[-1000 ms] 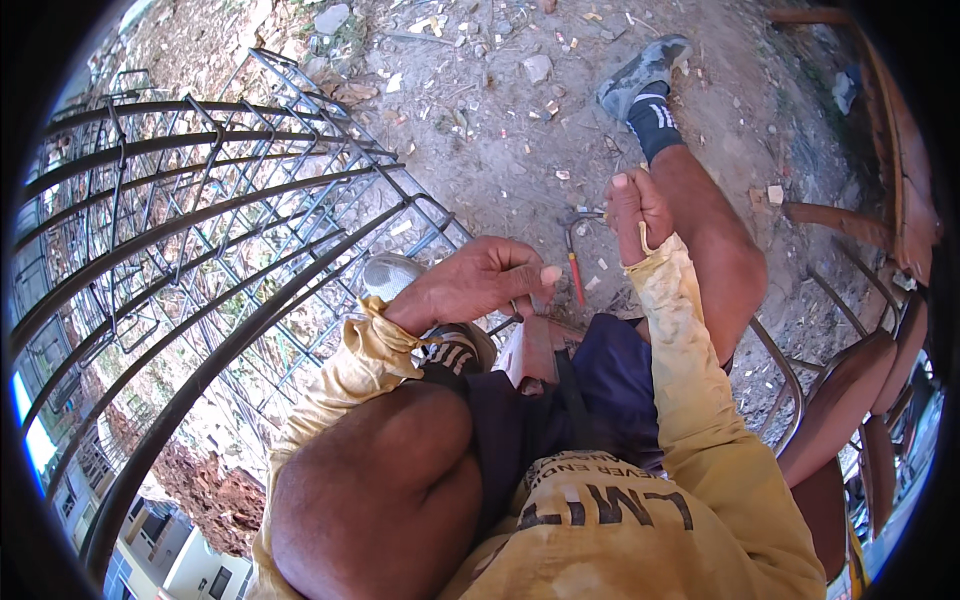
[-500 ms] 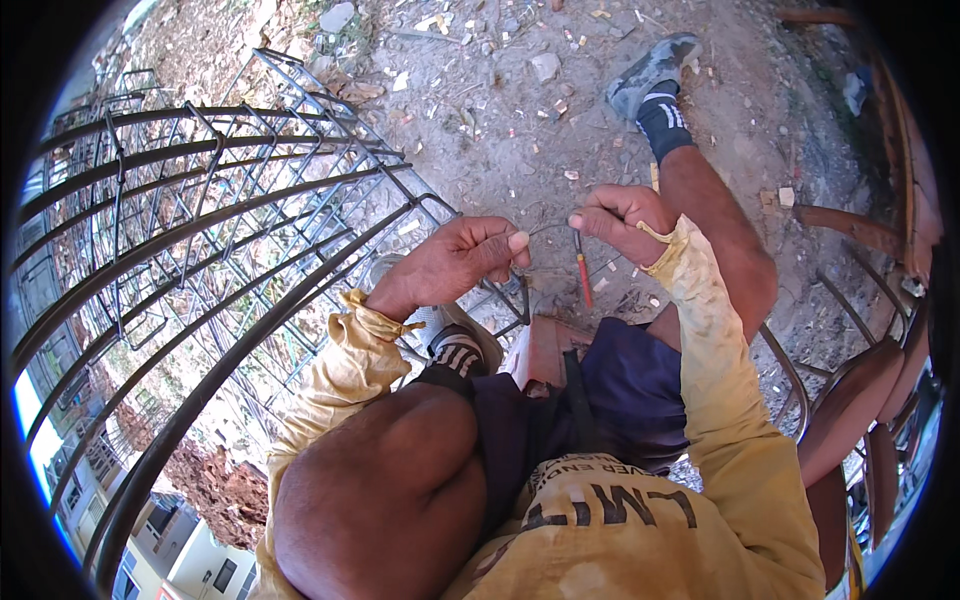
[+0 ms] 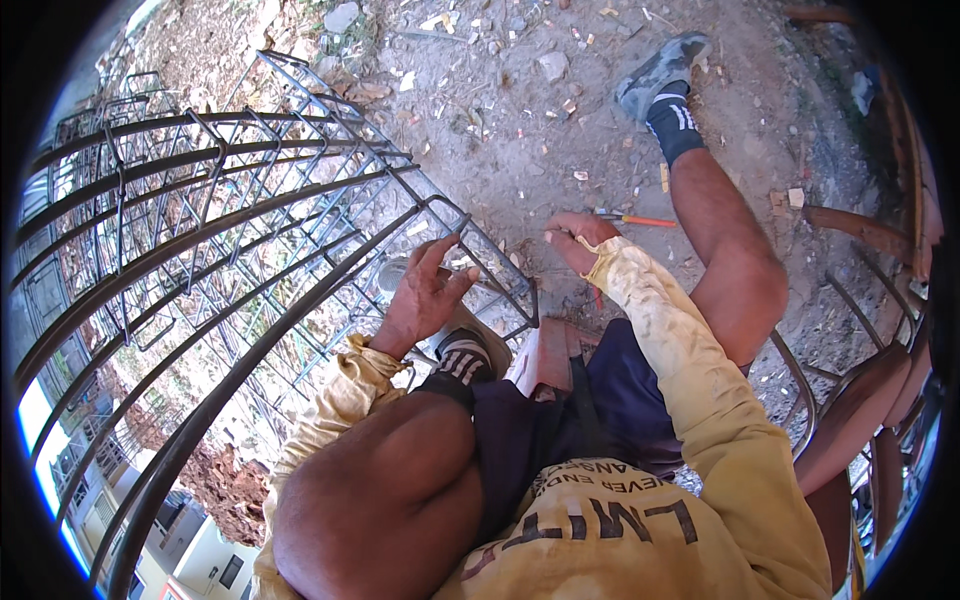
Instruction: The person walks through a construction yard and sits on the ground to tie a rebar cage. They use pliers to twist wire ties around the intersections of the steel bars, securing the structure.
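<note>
My left hand (image 3: 424,298) is raised beside the corner of a rebar cage (image 3: 470,232), its thumb and fingers apart and nothing visible between them. To its right, my right hand (image 3: 578,242) is closed, thumb against the curled fingers. From behind its knuckles sticks out a slim hand tool with an orange-red handle (image 3: 650,221), pointing right. A short red end (image 3: 598,298) also shows just below the hand; I cannot tell whether it belongs to the same tool. The tool's working end is hidden.
Long curved bars (image 3: 200,250) of the cage sweep across my left side. A pinkish block (image 3: 553,352) lies between my legs. My shoe (image 3: 660,75) rests on littered dirt ground (image 3: 500,120). At right are brown curved pieces (image 3: 850,410) and metal rods.
My hands have parted: the left drew back and spread its fingers, the right moved slightly left and down. The thin wire between them is out of sight. An orange-red handle now points right.
</note>
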The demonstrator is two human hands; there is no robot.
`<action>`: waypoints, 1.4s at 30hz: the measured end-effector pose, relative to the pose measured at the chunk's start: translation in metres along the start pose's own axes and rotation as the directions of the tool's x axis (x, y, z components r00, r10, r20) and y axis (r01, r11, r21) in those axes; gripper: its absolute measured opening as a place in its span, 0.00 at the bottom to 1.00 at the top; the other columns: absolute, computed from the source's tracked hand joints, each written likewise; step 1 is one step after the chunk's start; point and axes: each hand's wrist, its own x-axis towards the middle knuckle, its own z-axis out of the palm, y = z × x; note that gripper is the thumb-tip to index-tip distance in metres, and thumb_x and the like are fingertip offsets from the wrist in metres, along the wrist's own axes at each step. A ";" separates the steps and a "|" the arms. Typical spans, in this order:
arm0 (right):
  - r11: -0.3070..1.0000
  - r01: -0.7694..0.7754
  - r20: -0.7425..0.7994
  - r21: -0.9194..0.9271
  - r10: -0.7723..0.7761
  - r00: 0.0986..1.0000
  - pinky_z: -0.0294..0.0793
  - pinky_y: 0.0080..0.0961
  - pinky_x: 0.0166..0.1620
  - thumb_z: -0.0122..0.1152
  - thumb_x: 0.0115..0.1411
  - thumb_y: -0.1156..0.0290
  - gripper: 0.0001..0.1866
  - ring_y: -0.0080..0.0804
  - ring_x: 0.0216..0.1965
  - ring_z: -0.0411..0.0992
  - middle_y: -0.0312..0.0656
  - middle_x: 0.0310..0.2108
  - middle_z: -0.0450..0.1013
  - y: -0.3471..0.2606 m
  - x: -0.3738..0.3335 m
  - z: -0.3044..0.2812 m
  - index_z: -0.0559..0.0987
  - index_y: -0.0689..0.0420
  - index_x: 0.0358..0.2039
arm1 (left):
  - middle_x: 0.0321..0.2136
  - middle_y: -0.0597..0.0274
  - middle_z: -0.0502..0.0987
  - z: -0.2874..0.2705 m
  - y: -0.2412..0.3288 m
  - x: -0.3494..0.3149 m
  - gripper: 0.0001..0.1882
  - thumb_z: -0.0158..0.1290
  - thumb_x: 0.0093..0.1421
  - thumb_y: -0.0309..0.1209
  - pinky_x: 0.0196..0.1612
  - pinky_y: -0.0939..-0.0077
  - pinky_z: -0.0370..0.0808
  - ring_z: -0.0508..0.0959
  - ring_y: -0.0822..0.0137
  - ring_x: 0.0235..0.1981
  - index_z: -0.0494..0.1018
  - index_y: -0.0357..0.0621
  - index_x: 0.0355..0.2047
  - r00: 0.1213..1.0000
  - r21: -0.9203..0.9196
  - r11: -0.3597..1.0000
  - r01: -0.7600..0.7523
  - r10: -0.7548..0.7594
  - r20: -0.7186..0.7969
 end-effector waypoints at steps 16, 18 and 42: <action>0.839 -0.471 0.058 -0.273 0.503 0.863 0.72 0.41 0.54 0.58 0.56 0.65 0.17 0.46 0.54 0.71 0.46 0.52 0.73 0.038 0.119 0.054 0.80 0.51 0.47 | 0.35 0.54 0.77 0.019 -0.012 0.006 0.19 0.46 0.66 0.37 0.42 0.69 0.77 0.78 0.67 0.38 0.70 0.31 0.48 0.742 -0.203 0.764 0.612 -0.467 0.482; 0.867 -0.393 0.156 -0.306 0.453 0.878 0.72 0.41 0.55 0.58 0.57 0.65 0.17 0.46 0.55 0.71 0.47 0.52 0.73 0.025 0.122 0.067 0.80 0.51 0.47 | 0.37 0.53 0.76 0.052 -0.090 0.019 0.17 0.46 0.66 0.34 0.43 0.67 0.77 0.79 0.64 0.37 0.70 0.33 0.48 0.945 -0.145 0.989 -0.024 0.070 0.321; 0.976 -0.051 0.385 -0.211 0.131 0.913 0.69 0.38 0.53 0.54 0.58 0.58 0.16 0.48 0.48 0.73 0.48 0.45 0.76 0.074 0.202 0.108 0.81 0.48 0.44 | 0.42 0.51 0.74 0.192 -0.204 0.126 0.33 0.54 0.57 0.31 0.49 0.63 0.72 0.74 0.57 0.47 0.57 0.34 0.61 0.927 -0.316 0.915 0.251 -0.322 -0.195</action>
